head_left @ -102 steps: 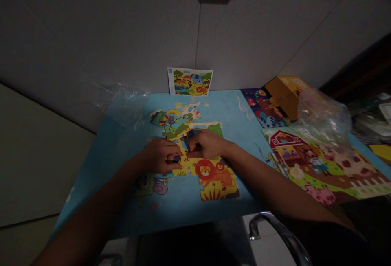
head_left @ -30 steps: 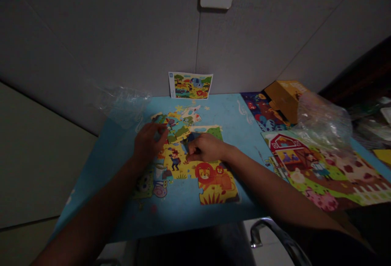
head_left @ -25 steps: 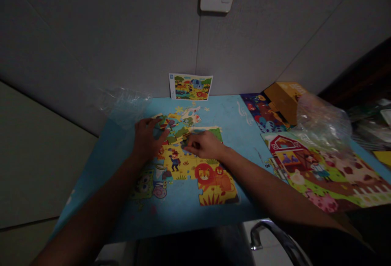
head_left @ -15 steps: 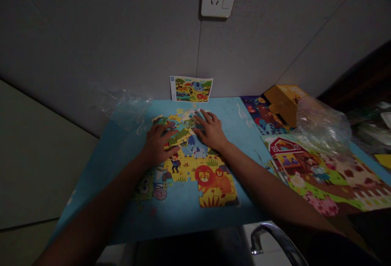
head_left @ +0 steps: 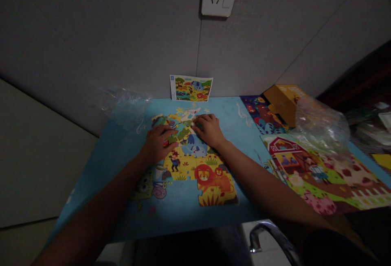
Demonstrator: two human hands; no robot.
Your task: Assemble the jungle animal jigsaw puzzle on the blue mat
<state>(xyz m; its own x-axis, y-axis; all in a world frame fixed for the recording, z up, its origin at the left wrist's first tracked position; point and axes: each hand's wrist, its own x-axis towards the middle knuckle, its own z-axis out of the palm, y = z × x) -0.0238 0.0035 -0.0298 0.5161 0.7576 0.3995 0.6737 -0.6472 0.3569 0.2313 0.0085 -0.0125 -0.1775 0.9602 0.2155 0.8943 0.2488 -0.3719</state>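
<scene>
A partly joined jigsaw puzzle (head_left: 189, 162) lies on the blue tabletop, showing elephants, a walking figure and lions. Loose puzzle pieces (head_left: 175, 117) overlap along its far side. My left hand (head_left: 157, 141) rests at the puzzle's left edge, thumb and fingers apart, fingertips touching the green and yellow pieces. At the far right of the puzzle, my right hand (head_left: 209, 129) has its fingers curled and drawn together on a puzzle piece, which is mostly hidden beneath them. A picture card (head_left: 192, 88) of the same animal scene leans upright against the wall.
A farm-scene puzzle (head_left: 332, 180) covers the table's right side, with a crumpled plastic bag (head_left: 324, 125) and an orange box (head_left: 284, 103) behind it. More clear plastic wrap (head_left: 124, 105) lies at the back left. A metal tube (head_left: 271, 229) curves below the front edge.
My right hand has drawn slightly toward me and its spread fingers have curled in. The left hand has barely shifted. The joined part of the puzzle looks the same.
</scene>
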